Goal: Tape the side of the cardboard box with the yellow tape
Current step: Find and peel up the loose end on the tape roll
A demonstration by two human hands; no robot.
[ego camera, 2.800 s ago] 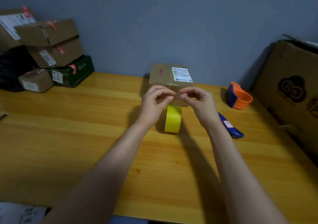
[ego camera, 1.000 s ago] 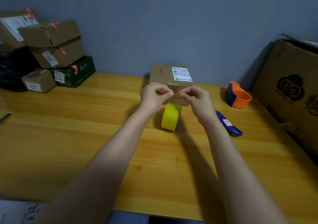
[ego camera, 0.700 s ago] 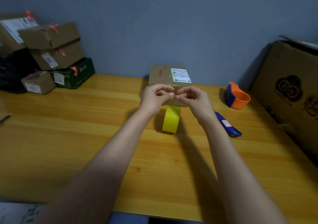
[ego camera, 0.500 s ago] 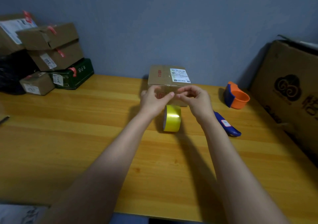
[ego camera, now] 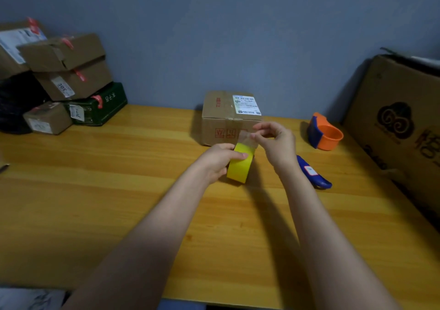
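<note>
The left hand (ego camera: 217,160) gripped the yellow tape roll (ego camera: 239,164) above the wooden tabletop (ego camera: 119,190), before the brown cardboard box (ego camera: 228,119); the right hand (ego camera: 273,143) pinched its peeled end (ego camera: 247,139). That strip risked folding, sticking to itself.

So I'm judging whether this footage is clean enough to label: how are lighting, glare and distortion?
Head view: dim, bluish light; forearm shadows fall on the wooden table; soft glare streaks on it near the green box; wide-angle bending tilts the big carton; the right hand is slightly blurred at the yellow tape.
</note>
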